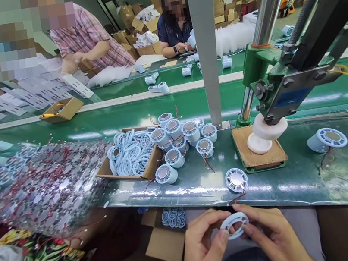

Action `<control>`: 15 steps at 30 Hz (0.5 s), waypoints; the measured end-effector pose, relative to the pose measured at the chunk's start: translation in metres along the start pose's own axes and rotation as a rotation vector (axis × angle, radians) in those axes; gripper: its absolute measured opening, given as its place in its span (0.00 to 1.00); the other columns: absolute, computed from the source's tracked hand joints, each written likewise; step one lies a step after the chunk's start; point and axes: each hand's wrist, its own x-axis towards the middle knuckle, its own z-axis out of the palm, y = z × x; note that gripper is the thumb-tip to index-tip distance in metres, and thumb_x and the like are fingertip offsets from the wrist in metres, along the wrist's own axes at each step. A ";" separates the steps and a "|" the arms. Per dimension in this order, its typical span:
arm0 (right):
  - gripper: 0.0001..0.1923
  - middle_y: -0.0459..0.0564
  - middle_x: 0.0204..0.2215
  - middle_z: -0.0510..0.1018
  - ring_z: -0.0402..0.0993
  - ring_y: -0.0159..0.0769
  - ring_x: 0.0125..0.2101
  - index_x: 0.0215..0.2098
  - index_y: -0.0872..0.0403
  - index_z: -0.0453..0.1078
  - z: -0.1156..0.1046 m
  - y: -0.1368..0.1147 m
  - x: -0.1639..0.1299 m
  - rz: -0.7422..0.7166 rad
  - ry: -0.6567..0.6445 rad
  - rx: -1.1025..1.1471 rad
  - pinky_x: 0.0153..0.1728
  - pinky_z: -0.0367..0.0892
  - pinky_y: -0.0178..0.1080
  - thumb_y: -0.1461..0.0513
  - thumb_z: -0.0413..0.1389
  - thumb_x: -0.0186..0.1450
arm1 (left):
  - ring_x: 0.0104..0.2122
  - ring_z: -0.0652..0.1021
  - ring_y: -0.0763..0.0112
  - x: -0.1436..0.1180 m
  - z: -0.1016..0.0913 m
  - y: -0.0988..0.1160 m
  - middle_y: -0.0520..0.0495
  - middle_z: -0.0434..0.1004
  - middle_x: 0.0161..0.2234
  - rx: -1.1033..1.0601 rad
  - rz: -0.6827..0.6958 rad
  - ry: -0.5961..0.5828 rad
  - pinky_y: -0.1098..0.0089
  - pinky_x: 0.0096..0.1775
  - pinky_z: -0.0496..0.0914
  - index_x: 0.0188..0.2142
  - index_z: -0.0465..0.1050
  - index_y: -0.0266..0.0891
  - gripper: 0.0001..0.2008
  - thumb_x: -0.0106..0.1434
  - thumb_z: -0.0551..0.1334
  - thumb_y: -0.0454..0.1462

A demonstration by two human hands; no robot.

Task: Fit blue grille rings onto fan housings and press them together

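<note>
Between my two hands, just in front of the bench edge, is a light blue plastic ring (235, 225) with an open centre. My left hand (206, 241) pinches its left side between thumb and fingers. On the opposite side, my right hand (268, 234) grips the rim the same way. Just beyond the fingers, a blue ring-shaped part with a silver disc (237, 180) and red wires lies at the bench edge. A cardboard tray (151, 165) full of similar blue rings stands further left, beside several blue cylindrical housings (190, 131) with silver discs and wires.
A green lever press (268, 103) with white pads stands over a wooden base (240, 144) at right. A blue housing (319, 141) sits beyond it. Wired parts cover a plastic sheet (48, 188) at left. A grey post (207, 47) rises before the conveyor (118, 108). Co-workers stand opposite.
</note>
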 end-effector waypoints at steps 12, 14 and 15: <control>0.31 0.50 0.26 0.82 0.79 0.36 0.24 0.59 0.57 0.74 0.007 0.002 0.005 0.340 -0.172 0.236 0.28 0.77 0.38 0.44 0.60 0.67 | 0.23 0.80 0.66 -0.004 -0.003 -0.018 0.44 0.83 0.26 -0.200 -0.343 0.113 0.71 0.24 0.75 0.41 0.83 0.34 0.25 0.56 0.72 0.54; 0.24 0.51 0.29 0.84 0.79 0.36 0.26 0.56 0.55 0.76 -0.002 0.006 0.002 0.192 -0.048 -0.017 0.29 0.77 0.37 0.48 0.58 0.69 | 0.23 0.80 0.66 -0.014 -0.016 -0.032 0.46 0.82 0.25 -0.058 -0.417 0.197 0.70 0.25 0.75 0.39 0.82 0.34 0.26 0.54 0.72 0.55; 0.21 0.52 0.31 0.84 0.80 0.37 0.28 0.54 0.54 0.77 -0.008 0.009 0.001 0.099 0.069 -0.163 0.31 0.77 0.37 0.51 0.58 0.70 | 0.23 0.79 0.66 -0.018 -0.025 -0.042 0.48 0.80 0.24 0.011 -0.458 0.253 0.70 0.25 0.74 0.39 0.82 0.34 0.26 0.54 0.72 0.55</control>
